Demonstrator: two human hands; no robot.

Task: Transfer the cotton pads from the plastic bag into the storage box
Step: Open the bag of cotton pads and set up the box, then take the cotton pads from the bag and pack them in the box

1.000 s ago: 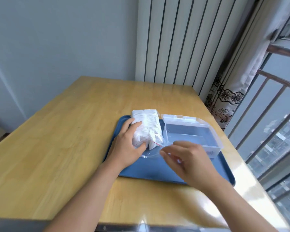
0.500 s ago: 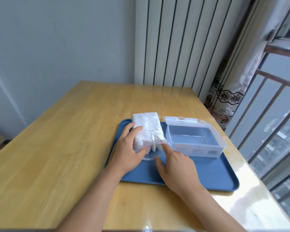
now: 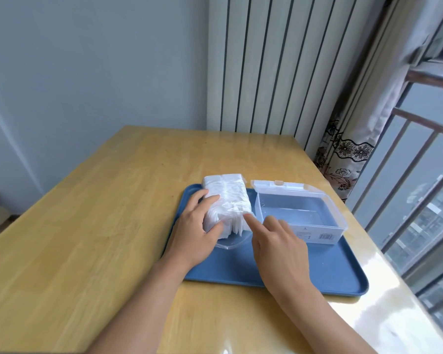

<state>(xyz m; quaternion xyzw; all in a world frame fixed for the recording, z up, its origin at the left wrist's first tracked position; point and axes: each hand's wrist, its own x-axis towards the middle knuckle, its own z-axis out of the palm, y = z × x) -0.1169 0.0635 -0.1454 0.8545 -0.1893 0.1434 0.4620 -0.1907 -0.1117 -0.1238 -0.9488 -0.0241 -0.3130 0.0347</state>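
Nearest, two bare forearms reaching forward over the wooden worktop (image 3: 92,226) onto a blue tray (image 3: 317,272). Left hand (image 3: 195,231) laid on the near left side of the bag (image 3: 225,200), fingers curved over its top and thumb hooked against its near end: grip wrapped round the bag, holding it down on the tray. Right hand (image 3: 279,246) just right of it, index finger stretched forward with its tip touching the pads (image 3: 237,226) at the bag's open near end, other fingers loosely bent; grip not closed on anything. Pads still in the bag, a white packed stack, their edges fanning out at the near opening, the loose clear mouth of the bag lying flat on the tray in front of them. Immediately right of the bag, touching or nearly touching it, a clear box (image 3: 299,218) standing on the tray, open, nothing visible inside, a label on its near wall. Hinged lid (image 3: 287,186) tipped back behind the box, a small latch tab at its far edge. Farther on, bare worktop running to a grey wall (image 3: 95,72), a white ribbed panel (image 3: 266,65), and at right a patterned curtain (image 3: 343,154) beside a barred window (image 3: 425,175).
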